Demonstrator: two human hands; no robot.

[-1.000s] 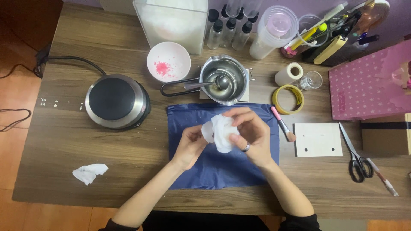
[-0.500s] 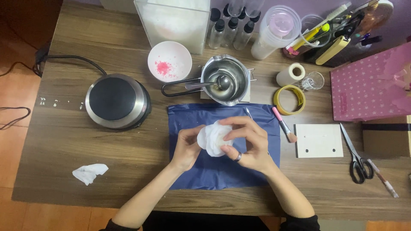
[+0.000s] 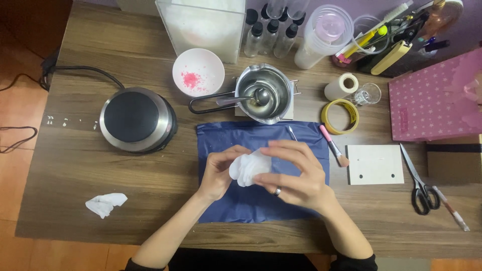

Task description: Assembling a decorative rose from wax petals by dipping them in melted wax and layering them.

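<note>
From the head camera, the left hand (image 3: 219,172) is curled, thumb and fingertips pinching the left edge of a crumpled white tissue (image 3: 249,167). The right hand (image 3: 292,173) is half open, its fingers spread over the top and right side of the same tissue, thumb tucked under it, a ring on one finger. The tissue is held between both hands just above a blue cloth (image 3: 261,200) spread on the wooden bench (image 3: 65,160). Behind the cloth stands a steel pot (image 3: 266,93) with a spoon in it, and to its left a white bowl (image 3: 198,72) holding pink crumbs. Farther left sits a round black-topped hot plate (image 3: 137,119). A second crumpled white tissue scrap (image 3: 105,204) lies near the front left of the bench. At the back stands a clear box (image 3: 203,25) of white material, and beside it a cluster of small clear bottles (image 3: 271,32) with black caps. At the right edge lies a pink packet (image 3: 432,103) dotted with small stars, a white card (image 3: 374,164) lies flat in front of it, and black-handled scissors (image 3: 419,178) rest just right of the card.
</note>
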